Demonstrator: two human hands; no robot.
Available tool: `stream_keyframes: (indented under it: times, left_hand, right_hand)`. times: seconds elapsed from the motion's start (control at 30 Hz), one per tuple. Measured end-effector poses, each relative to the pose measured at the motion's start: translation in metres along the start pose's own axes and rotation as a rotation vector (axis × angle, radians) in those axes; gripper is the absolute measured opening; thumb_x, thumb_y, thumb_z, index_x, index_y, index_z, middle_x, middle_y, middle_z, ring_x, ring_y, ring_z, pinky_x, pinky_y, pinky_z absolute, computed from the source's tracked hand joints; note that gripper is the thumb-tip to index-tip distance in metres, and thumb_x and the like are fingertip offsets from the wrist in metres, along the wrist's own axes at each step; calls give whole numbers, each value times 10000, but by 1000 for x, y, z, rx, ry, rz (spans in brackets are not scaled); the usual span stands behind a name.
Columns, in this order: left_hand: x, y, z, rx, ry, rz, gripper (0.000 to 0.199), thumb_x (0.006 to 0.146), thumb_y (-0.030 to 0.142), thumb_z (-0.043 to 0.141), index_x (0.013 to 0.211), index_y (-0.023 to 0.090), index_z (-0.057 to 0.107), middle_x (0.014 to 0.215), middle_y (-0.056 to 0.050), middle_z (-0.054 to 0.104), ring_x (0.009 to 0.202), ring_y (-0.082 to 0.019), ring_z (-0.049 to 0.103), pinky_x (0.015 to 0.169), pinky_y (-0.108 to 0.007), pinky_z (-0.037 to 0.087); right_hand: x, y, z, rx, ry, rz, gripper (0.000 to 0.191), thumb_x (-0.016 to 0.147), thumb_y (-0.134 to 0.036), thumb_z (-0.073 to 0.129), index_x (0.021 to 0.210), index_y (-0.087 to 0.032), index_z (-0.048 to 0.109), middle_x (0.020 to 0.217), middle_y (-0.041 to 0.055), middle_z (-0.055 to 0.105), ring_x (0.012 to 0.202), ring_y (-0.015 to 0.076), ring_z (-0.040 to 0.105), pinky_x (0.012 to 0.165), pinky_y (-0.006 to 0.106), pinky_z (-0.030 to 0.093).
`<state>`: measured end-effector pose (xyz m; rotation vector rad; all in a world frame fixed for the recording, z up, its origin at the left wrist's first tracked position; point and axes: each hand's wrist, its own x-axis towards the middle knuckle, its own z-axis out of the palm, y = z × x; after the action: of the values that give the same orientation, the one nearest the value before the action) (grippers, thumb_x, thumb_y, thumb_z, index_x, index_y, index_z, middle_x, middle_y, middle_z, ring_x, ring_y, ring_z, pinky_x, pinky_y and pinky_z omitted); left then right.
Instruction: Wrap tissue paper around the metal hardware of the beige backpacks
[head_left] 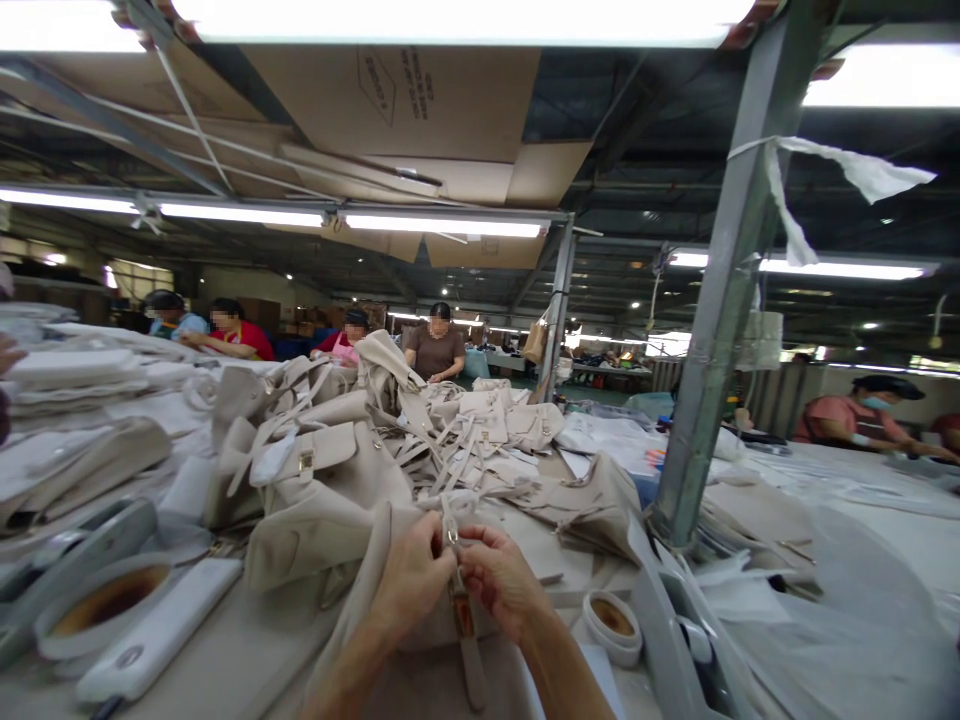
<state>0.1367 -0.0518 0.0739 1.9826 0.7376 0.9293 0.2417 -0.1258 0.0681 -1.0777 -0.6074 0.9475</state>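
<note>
My left hand (415, 572) and my right hand (501, 578) meet at the front middle, both closed on a narrow beige strap (470, 672) with a metal buckle (451, 534). Thumb and fingers of each hand pinch it from either side, just below the buckle. A brownish shiny piece (463, 616) shows on the strap beneath my fingers. Under my hands lies a beige bag (420, 660), partly hidden by my forearms. Directly ahead is a heap of beige bags (322, 500) with flaps, straps and metal clasps.
Tape dispensers stand at left (75, 560) and right (675, 620). A white oblong device (161, 630) and a tape roll (613, 625) lie near me. A metal post (720, 300) rises at right. Several people work beyond the heap.
</note>
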Motion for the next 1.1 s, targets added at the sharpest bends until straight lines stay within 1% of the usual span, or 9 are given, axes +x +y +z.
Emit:
stream_keyframes:
  times: [0.1, 0.23, 0.37, 0.5, 0.63, 0.73, 0.87, 1.0, 1.1]
  left_hand:
    - [-2, -4, 5, 174, 116, 6, 153, 711, 141, 493, 636, 228, 392, 587, 57, 433, 582, -139, 421, 564, -277, 258]
    - [-4, -10, 5, 102, 73, -53, 176, 766, 176, 483, 638, 233, 376, 584, 52, 444, 597, -149, 473, 564, -264, 293]
    - [-10, -7, 2, 347, 97, 38, 184, 780, 145, 464, 647, 232, 373, 618, 21, 494, 616, -167, 475, 589, -289, 258]
    - [-13, -5, 1, 457, 117, 128, 180, 790, 118, 424, 666, 236, 369, 662, -9, 532, 644, -184, 499, 597, -307, 246]
    - [-12, -10, 0, 326, 151, 95, 187, 769, 147, 463, 646, 241, 356, 609, 12, 500, 610, -178, 487, 578, -294, 265]
    - [-12, -17, 1, 60, 82, 26, 183, 764, 220, 496, 641, 249, 363, 557, 44, 465, 518, -155, 470, 507, -266, 292]
    - [-12, -26, 3, -268, 12, -105, 185, 735, 291, 529, 632, 254, 380, 489, 88, 424, 366, -107, 388, 381, -231, 261]
    - [-12, -28, 1, -356, 34, -136, 184, 685, 269, 570, 599, 236, 412, 465, 92, 436, 370, -81, 359, 401, -215, 258]
    - [-13, -25, 0, -329, 58, -105, 181, 667, 241, 562, 572, 231, 409, 473, 79, 438, 440, -93, 398, 448, -217, 294]
  right_hand:
    - [-4, 10, 3, -121, 61, -151, 258, 536, -238, 754, 755, -147, 653, 607, -16, 641, 527, 94, 509, 473, 191, 335]
    - [-6, 30, 6, -165, 83, -264, 227, 593, -319, 749, 697, -158, 626, 547, -33, 599, 448, 78, 439, 404, 194, 279]
    - [-3, 38, 7, -86, 143, -225, 233, 547, -244, 731, 702, -191, 566, 521, -57, 597, 388, 72, 423, 351, 184, 258]
    - [-5, 31, 7, -24, 110, -144, 369, 517, -333, 771, 801, -189, 584, 514, -56, 601, 345, 83, 415, 292, 188, 261]
    - [-10, 31, 6, 50, 85, -37, 487, 487, -400, 815, 851, -155, 605, 547, -32, 636, 328, 37, 378, 304, 154, 251]
    - [-12, 32, 5, 69, 82, -20, 438, 499, -345, 812, 839, -154, 611, 517, -52, 611, 333, 31, 385, 311, 139, 238]
    - [-14, 30, 6, 66, -5, -57, 332, 517, -221, 766, 814, -154, 634, 551, -53, 632, 319, 32, 372, 300, 160, 249]
    - [-16, 32, 8, 75, -40, -92, 329, 529, -179, 783, 834, -149, 663, 739, 10, 731, 368, 28, 427, 335, 155, 269]
    - [-16, 38, 8, 90, -15, -116, 341, 550, -206, 815, 858, -139, 686, 765, 33, 742, 416, 32, 460, 371, 142, 271]
